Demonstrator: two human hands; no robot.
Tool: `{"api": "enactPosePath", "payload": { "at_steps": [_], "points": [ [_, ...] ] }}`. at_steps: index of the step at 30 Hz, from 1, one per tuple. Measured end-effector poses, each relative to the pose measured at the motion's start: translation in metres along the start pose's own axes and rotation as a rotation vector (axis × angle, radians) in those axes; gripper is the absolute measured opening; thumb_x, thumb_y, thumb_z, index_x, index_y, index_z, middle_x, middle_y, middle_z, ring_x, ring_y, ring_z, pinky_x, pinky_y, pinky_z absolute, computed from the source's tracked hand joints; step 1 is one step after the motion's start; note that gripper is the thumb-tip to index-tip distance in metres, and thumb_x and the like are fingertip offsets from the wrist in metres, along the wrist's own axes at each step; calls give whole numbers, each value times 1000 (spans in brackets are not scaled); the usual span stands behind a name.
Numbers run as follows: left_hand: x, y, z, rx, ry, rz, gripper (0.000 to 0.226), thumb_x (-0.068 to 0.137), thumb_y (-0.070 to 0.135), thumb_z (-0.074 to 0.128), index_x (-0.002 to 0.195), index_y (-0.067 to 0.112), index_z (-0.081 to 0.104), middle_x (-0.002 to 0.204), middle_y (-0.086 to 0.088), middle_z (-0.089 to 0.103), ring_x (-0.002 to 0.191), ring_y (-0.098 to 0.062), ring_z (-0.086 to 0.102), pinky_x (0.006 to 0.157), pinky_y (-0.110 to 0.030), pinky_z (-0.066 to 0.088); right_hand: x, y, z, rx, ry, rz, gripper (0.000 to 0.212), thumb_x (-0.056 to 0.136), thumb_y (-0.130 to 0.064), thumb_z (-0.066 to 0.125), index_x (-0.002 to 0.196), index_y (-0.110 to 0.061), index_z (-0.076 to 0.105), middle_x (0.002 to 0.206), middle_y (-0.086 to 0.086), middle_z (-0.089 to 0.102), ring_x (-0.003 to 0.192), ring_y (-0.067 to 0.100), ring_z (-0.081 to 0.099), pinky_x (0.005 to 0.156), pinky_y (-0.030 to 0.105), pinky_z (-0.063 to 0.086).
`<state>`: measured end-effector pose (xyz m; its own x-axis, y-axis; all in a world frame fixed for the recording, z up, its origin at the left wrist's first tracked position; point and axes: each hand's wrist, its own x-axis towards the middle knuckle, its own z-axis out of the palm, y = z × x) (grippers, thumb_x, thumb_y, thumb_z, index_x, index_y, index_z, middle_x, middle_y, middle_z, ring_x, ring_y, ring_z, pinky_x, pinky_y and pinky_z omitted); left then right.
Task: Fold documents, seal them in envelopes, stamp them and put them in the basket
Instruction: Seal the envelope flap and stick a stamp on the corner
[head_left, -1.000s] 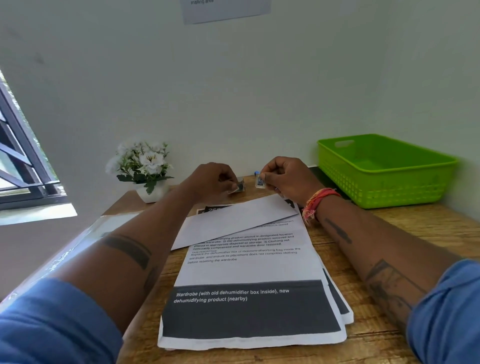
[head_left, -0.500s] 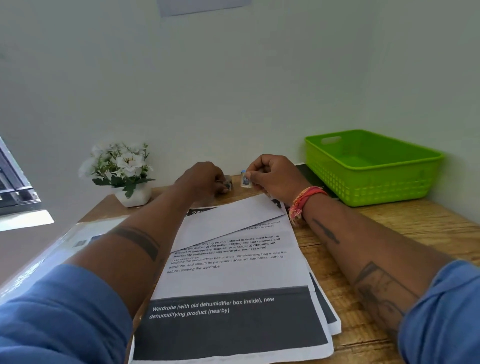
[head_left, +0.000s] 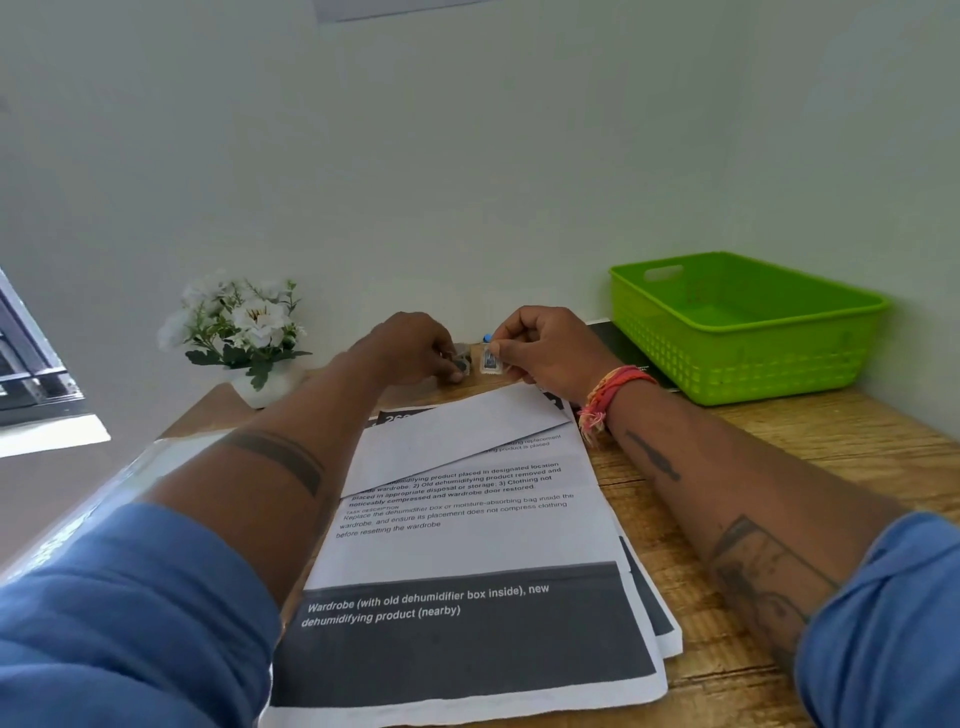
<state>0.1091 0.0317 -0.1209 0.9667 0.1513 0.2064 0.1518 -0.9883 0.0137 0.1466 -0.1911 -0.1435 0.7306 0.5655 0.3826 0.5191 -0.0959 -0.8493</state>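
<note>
Wooden planks make up the surface (head_left: 810, 457), on which a stack of printed documents (head_left: 467, 571) is laid between the two forearms; a white envelope (head_left: 457, 436) is laid slantwise across the far end of that stack, just on the near side of both sets of fingers. A small postage stamp (head_left: 490, 360) is pinched between thumb and fingertips of the right hand (head_left: 550, 343), its printed face turned toward the camera; a braided red and orange wristband (head_left: 610, 391) is worn on that wrist. A dark, small item (head_left: 461, 362), too small to be identified, is gripped by the curled fingers of the left hand (head_left: 410, 348), just left of the stamp; whether the two items touch cannot be told. A blue-tipped object (head_left: 487, 338) is partly seen just beyond the right fingertips. A lime-green plastic basket (head_left: 748, 358) is set well to the right of the right fingers, against the wall; a dark flat sheet (head_left: 618, 343) is partly tucked beneath it. A pot of white artificial flowers (head_left: 244, 327) is placed well to the left of the left fingers.
</note>
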Motion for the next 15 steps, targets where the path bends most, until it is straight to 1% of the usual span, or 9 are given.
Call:
{"api": "enactPosePath", "payload": {
  "at_steps": [2, 3, 6, 8, 10, 12, 13, 15],
  "points": [
    [0, -1, 1, 5, -4, 0, 43, 77, 47, 82, 115, 28, 72, 97, 7, 65, 92, -16, 56, 84, -35, 50, -1, 0, 0, 11, 4, 2, 3, 90, -16, 71, 90, -13, 70, 78, 8, 75, 69, 19, 72, 57, 23, 50],
    [0, -1, 1, -7, -4, -3, 46, 77, 45, 82, 119, 30, 70, 96, 8, 64, 91, -16, 56, 84, -36, 50, -1, 0, 1, 14, 4, 4, 2, 90, -15, 71, 90, -13, 70, 79, 8, 74, 69, 19, 72, 57, 22, 50],
    [-4, -3, -3, -52, 22, 2, 50, 78, 45, 82, 124, 32, 64, 88, 11, 59, 86, -15, 55, 76, -34, 46, -2, -1, 0, 1, 4, 1, 2, 91, -15, 70, 91, -12, 70, 79, 7, 74, 67, 16, 71, 54, 18, 48],
    [-13, -1, -4, -65, 92, 6, 40, 84, 41, 76, 120, 32, 62, 90, 9, 60, 85, -13, 54, 72, -32, 42, -2, -2, -2, -19, 12, -7, 4, 91, -14, 70, 92, -10, 70, 78, 6, 74, 65, 13, 69, 51, 15, 46],
    [-25, 7, -4, -112, 205, -3, 20, 89, 31, 67, 108, 30, 62, 91, 7, 61, 85, -15, 56, 70, -30, 40, -4, -2, -4, -67, 5, -9, 4, 91, -13, 69, 93, -10, 71, 77, 3, 72, 61, 9, 67, 48, 13, 44],
    [-39, 24, -3, -220, 272, -12, 11, 88, 24, 60, 98, 25, 65, 87, 6, 63, 83, -16, 58, 70, -29, 41, -5, -1, -7, -177, -8, -26, 3, 89, -15, 70, 91, -14, 72, 74, -5, 70, 60, 6, 63, 51, 17, 46],
    [-47, 33, -1, -280, 268, -17, 11, 87, 23, 60, 95, 24, 67, 86, 6, 65, 81, -16, 59, 72, -29, 43, -5, -1, -8, -236, -7, -37, 3, 88, -16, 70, 90, -15, 72, 73, -8, 68, 62, 7, 62, 55, 21, 47],
    [-61, 49, 8, -339, 209, -15, 12, 87, 25, 61, 94, 24, 71, 87, 5, 69, 81, -16, 61, 74, -28, 44, -6, 0, -11, -298, 1, -41, 2, 87, -18, 72, 88, -18, 73, 75, -9, 68, 68, 10, 63, 64, 27, 52]
  ]
}}
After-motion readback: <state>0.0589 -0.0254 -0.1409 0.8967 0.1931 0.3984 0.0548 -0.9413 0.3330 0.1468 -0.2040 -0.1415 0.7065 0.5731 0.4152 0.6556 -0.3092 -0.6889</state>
